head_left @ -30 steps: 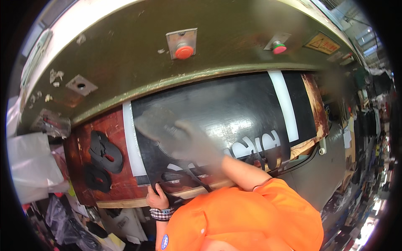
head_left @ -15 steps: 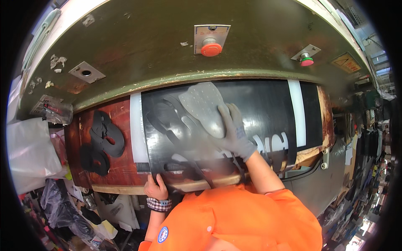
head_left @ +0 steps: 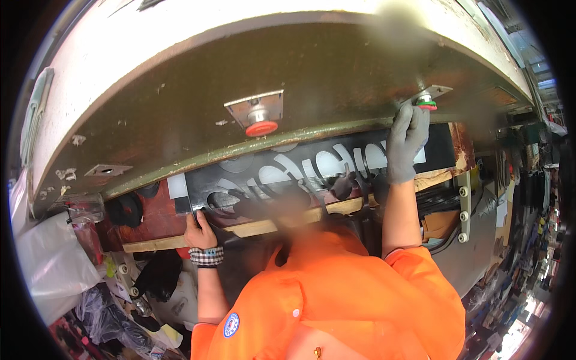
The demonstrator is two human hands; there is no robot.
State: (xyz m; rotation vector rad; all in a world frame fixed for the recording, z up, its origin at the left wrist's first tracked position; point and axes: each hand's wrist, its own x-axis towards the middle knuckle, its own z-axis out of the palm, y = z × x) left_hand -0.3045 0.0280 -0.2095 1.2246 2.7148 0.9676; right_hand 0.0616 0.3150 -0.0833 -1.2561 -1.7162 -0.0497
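Green beam [head_left: 192,84] spans the upper frame, bowed by the lens, pale along its top; its lower lip hangs across the far side of the work. Orange shirt [head_left: 372,294] fills the lower middle, leaning in.

Desk [head_left: 162,219] runs across the middle of the frame, reddish surface, pale wooden strip along its near edge. On it, black sheet [head_left: 315,149], centre of frame, its far part hidden by the beam. Several curved openings cut through it, white [head_left: 327,163] showing in them; narrow black bands trail over the near edge toward the shirt. Middle of this edge blurred.

Clear plastic bag [head_left: 57,258] at far left, beside the desk.

Right hand [head_left: 407,144], grey-gloved, right of centre, raised in front of the beam. Fingers bent, close together, tips at the green button [head_left: 426,103]; cannot tell whether they clamp it or merely touch.

Left hand [head_left: 201,233], bare, left of centre, at the near left corner of the sheet. Thumb and forefinger slightly apart at their tips; cannot tell whether they pinch the sheet.

Black pieces [head_left: 124,210] lie on the desk's left end, curved, partly overlapping.

Checked cuff [head_left: 206,257] around the left wrist. Red button [head_left: 261,128] on the beam, upper middle, well apart from both hands.
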